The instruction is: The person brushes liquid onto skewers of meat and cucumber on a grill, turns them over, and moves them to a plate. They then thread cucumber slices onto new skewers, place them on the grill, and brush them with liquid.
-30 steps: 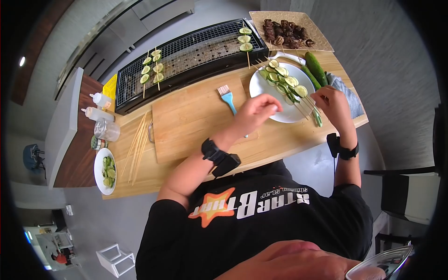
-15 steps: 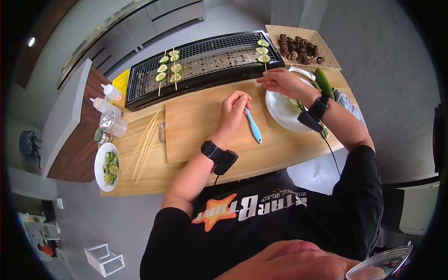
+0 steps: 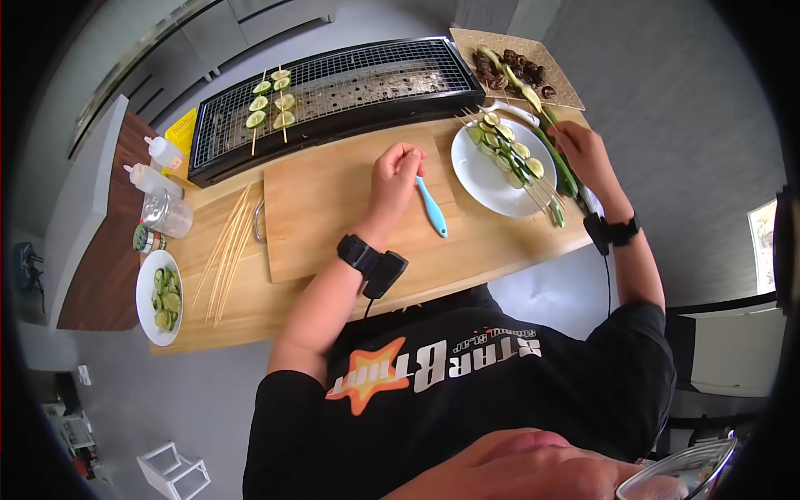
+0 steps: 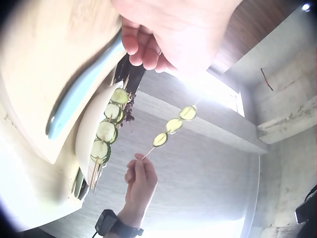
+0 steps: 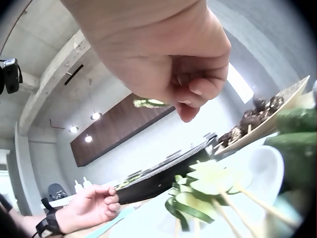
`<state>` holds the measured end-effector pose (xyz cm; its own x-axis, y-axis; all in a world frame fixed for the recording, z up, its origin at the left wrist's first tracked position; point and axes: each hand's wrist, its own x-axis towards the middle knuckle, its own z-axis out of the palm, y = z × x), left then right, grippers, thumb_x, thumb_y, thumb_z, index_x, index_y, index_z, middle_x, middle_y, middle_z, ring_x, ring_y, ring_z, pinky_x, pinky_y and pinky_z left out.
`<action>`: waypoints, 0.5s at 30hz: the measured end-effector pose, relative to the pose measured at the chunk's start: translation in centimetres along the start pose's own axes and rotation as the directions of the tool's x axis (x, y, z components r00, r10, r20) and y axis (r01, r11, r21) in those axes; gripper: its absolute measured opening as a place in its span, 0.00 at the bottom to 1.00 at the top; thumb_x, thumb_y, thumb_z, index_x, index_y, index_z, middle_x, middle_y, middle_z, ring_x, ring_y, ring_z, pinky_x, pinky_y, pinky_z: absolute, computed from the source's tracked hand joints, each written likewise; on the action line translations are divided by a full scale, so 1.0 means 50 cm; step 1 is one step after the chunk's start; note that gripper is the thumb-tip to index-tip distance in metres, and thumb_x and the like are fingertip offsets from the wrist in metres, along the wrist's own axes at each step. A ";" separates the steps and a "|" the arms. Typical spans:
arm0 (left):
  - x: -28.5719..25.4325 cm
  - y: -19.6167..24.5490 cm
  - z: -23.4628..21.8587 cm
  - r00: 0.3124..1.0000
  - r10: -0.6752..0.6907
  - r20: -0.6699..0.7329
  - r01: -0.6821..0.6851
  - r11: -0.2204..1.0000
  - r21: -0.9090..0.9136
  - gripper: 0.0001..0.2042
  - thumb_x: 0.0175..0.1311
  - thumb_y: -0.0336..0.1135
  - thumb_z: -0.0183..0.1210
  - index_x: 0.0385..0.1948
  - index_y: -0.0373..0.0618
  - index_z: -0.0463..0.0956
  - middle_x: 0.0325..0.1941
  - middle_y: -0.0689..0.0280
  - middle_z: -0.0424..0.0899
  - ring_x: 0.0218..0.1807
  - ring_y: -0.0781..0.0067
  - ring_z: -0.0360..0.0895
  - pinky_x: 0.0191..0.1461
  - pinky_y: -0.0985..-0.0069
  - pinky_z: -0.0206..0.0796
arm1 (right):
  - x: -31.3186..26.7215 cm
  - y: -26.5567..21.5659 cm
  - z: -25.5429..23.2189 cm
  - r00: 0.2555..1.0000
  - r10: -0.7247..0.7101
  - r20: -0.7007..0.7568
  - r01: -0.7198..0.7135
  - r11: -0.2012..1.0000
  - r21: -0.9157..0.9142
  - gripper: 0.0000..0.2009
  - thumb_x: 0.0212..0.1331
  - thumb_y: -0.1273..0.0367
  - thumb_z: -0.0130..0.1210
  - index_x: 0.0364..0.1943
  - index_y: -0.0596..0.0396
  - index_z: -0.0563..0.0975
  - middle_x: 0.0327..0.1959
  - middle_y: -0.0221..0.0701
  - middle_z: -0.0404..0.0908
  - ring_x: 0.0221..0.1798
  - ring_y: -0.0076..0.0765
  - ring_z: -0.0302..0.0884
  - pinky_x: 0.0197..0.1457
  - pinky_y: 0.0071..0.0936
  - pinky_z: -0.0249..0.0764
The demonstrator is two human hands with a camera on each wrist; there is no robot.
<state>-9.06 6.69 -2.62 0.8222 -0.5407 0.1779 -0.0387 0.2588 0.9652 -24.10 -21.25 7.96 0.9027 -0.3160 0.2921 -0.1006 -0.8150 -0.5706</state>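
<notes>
My left hand grips a pastry brush over the cutting board. Its light blue handle sticks out toward me, while the bristles are hidden by the hand. At the right, my right hand pinches the bare end of a skewer of cucumber slices, raised in the air. In the head view this skewer overlaps the tray of dark meat skewers. Below and left of the right hand, several more cucumber skewers lie across a white plate.
Behind the board stands a long black grill with two cucumber skewers at its left. Loose bamboo skewers, a bowl of cucumber slices, a jar and squeeze bottles sit to the left. Whole cucumbers lie beside the plate.
My left hand picked up the brush from the board. My right hand reached to the grill's right end, then came back right with the cucumber skewer that lay there.
</notes>
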 end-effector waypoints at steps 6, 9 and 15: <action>0.000 0.008 0.001 1.000 0.004 -0.009 -0.004 1.000 0.006 0.10 0.68 0.35 0.50 0.32 0.39 0.75 0.24 0.70 0.76 0.27 0.84 0.70 0.31 0.84 0.62 | -0.115 0.053 0.003 0.997 0.045 -0.065 -0.061 0.961 -0.270 0.08 0.60 0.72 0.50 0.36 0.59 0.80 0.28 0.45 0.80 0.31 0.51 0.78 0.36 0.37 0.72; 0.003 0.017 -0.002 1.000 -0.006 -0.021 0.005 1.000 -0.027 0.10 0.68 0.36 0.50 0.32 0.39 0.75 0.24 0.70 0.76 0.28 0.84 0.71 0.31 0.84 0.63 | -0.131 0.059 0.009 0.994 0.108 -0.031 -0.112 0.954 -0.277 0.09 0.60 0.71 0.50 0.37 0.57 0.81 0.29 0.46 0.80 0.33 0.54 0.78 0.37 0.39 0.74; -0.003 0.083 -0.050 0.999 0.048 0.018 -0.049 0.998 0.050 0.09 0.69 0.35 0.49 0.34 0.41 0.75 0.27 0.71 0.77 0.31 0.85 0.73 0.33 0.85 0.63 | -0.144 0.053 0.013 0.986 0.162 -0.036 -0.166 0.945 -0.283 0.10 0.59 0.70 0.50 0.39 0.56 0.81 0.30 0.47 0.80 0.33 0.54 0.78 0.38 0.40 0.74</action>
<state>-7.94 9.83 0.86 0.8093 -0.5415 0.2278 -0.1074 0.2449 0.9636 -30.59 -20.83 3.85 0.8588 -0.4613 0.2230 -0.3632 -0.8551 -0.3700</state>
